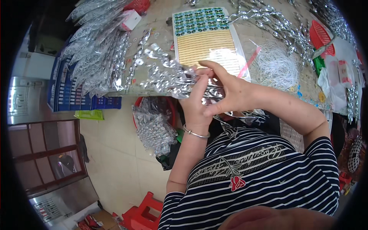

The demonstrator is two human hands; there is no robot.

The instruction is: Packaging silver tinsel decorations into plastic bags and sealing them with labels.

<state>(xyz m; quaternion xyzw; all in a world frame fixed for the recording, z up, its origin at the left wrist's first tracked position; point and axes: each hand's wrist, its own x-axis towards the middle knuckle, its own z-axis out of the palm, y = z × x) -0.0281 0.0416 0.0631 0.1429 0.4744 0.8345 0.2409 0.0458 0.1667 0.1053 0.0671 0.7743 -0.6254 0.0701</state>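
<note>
A bundle of shiny silver twisted foil strips (168,78) is held over the table's near edge, its loose ends fanning out to the left. My left hand (196,100) is closed round the bundle, thumb uppermost. From the right, my right hand (226,86) curves round the same bundle near its right end, thumb below and forefinger above. Some of its fingers are hidden behind the strips and the left hand. Just beyond both hands lies a flat sheet (207,48) with rows of green-and-blue round stickers and yellow striped bands.
Bagged silver strips (96,57) are heaped at the left over a blue crate (73,92). White string (276,65) lies tangled on the right, near loose foil strips (268,23) and a red basket (321,38). Below the table edge stands a red tub (173,111); a red stool (143,212) is on the floor.
</note>
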